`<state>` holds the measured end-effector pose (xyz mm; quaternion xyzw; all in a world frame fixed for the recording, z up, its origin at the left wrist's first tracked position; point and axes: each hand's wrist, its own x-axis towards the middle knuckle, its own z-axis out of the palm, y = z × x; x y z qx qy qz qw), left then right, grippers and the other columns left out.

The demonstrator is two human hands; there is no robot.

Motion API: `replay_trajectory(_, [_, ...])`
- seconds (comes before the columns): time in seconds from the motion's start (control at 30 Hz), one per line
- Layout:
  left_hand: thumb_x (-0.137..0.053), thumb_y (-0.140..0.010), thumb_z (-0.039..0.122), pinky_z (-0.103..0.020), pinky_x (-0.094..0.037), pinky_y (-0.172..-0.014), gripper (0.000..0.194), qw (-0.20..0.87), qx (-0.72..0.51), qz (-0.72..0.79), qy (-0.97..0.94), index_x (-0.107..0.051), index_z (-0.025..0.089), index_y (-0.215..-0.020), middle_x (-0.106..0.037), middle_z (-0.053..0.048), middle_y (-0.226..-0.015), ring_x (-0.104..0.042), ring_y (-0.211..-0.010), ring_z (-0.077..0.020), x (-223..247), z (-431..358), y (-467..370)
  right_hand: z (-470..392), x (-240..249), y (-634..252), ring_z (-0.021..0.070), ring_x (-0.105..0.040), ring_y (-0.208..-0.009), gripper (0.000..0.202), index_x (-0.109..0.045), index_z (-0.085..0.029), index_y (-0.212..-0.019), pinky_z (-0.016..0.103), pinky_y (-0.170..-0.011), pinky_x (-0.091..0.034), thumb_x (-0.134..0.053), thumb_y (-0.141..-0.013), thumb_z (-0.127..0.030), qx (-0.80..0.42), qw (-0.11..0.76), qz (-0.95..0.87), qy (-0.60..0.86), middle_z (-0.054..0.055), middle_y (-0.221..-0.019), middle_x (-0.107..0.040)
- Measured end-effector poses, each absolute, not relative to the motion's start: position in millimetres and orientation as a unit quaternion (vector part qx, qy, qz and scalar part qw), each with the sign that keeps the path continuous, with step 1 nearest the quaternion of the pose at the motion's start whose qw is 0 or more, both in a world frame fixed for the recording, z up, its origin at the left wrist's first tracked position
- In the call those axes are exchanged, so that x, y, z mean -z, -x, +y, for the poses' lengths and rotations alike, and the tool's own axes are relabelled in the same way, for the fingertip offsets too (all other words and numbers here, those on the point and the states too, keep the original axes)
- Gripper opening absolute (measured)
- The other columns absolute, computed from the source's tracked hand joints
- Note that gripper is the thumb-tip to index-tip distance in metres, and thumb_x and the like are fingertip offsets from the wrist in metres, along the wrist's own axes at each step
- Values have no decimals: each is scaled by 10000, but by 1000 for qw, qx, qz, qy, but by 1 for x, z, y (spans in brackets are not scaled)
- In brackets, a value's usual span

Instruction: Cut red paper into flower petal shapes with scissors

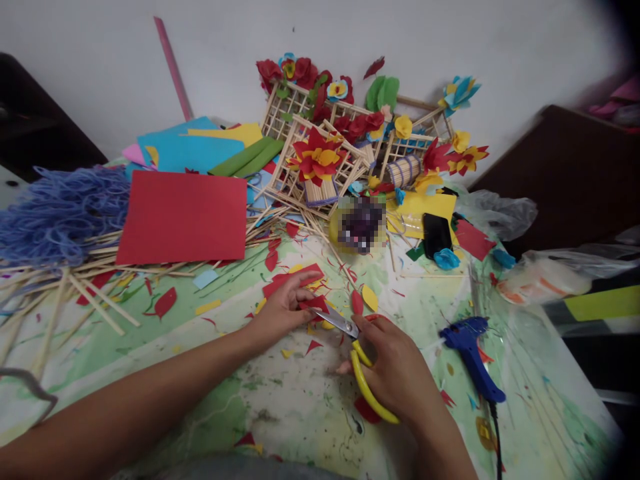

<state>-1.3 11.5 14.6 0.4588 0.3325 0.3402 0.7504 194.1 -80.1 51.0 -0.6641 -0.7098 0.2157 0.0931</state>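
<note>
Right at the left fingertips [304, 295], red paper [319, 304] against scissors [341, 323].

Partly covered, cropped or unclear things around the two hands
The left hand [286, 301] covers part of a small red piece [316, 305], so its full outline cannot be told; the right hand [395, 360] hides some of the handles of the scissors [345, 325]; a pixelated patch [363, 227] masks most of a yellow object [335, 233]; the left edge crops the blue cord bundle [60, 213], the bottom edge a black cable [497, 440]; print on a white container [545, 277] is too blurred to read
</note>
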Motion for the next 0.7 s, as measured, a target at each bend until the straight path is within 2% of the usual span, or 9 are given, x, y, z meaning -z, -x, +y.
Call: replay_trajectory(0.7, [-769, -641, 207, -288, -478, -729, 699, 767, -354, 314, -434, -426, 205, -1249, -644, -5, -802, -641, -753, -156, -15, 10, 0, -81, -52, -192, 236, -566, -926, 465, -574, -226, -1193, 301, -742, -420, -597, -750, -366, -237, 102, -690, 676, 76, -996, -602])
